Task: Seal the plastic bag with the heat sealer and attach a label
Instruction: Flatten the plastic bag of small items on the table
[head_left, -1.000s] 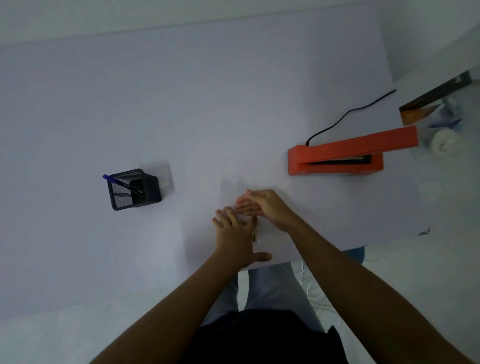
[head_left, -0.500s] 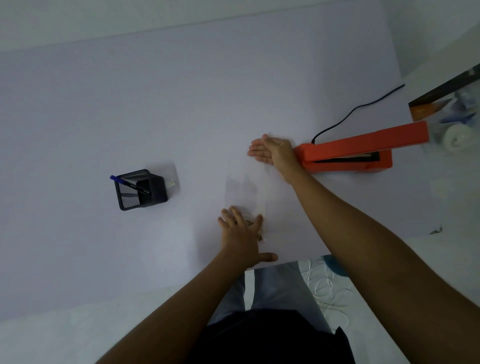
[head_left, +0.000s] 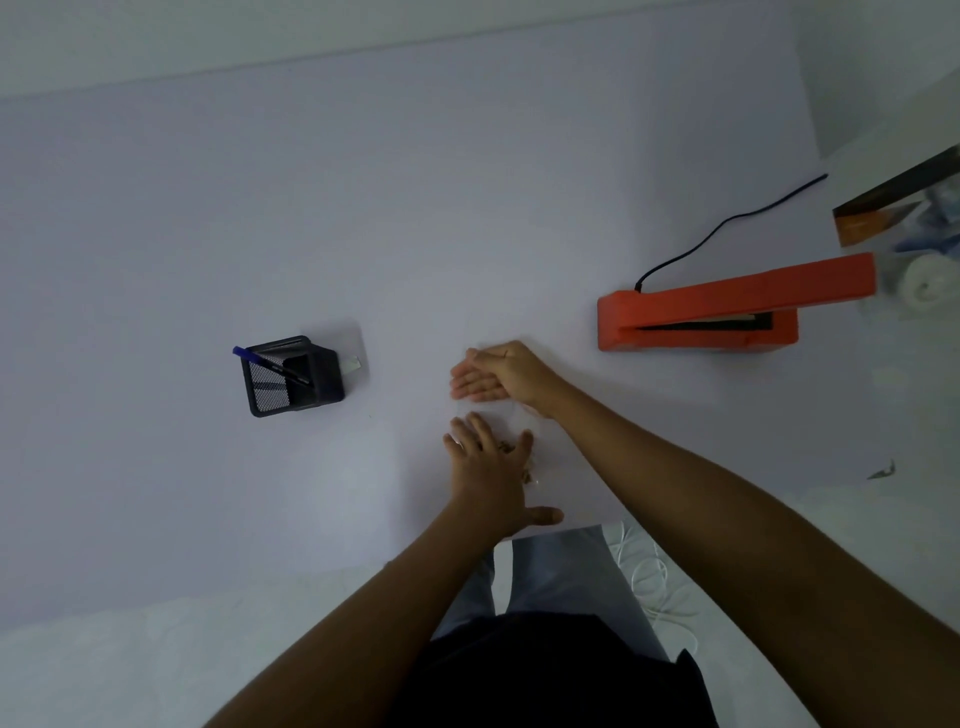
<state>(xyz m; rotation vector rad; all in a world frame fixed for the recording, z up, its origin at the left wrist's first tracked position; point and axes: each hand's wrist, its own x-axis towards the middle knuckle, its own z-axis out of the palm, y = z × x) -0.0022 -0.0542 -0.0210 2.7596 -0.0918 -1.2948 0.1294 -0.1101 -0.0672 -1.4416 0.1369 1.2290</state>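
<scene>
A clear plastic bag (head_left: 558, 452) lies flat on the white table, hard to see, with small brown bits inside near my left hand. My left hand (head_left: 491, 473) presses flat on the bag's near part, fingers spread. My right hand (head_left: 493, 374) rests flat, fingers together, on the bag's far part just beyond the left hand. The orange heat sealer (head_left: 727, 312) sits to the right with its arm raised, apart from both hands. A small white label (head_left: 353, 362) peeks out beside the pen holder.
A black mesh pen holder (head_left: 291, 382) with a blue pen stands to the left. The sealer's black cord (head_left: 727, 228) runs back right. Boxes and a white roll (head_left: 924, 280) crowd the right edge. The table's near edge is just behind my left wrist.
My right hand swept out along the bag toward the sealer and has now come back to just beyond my left hand. The left hand stayed pressed on the bag.
</scene>
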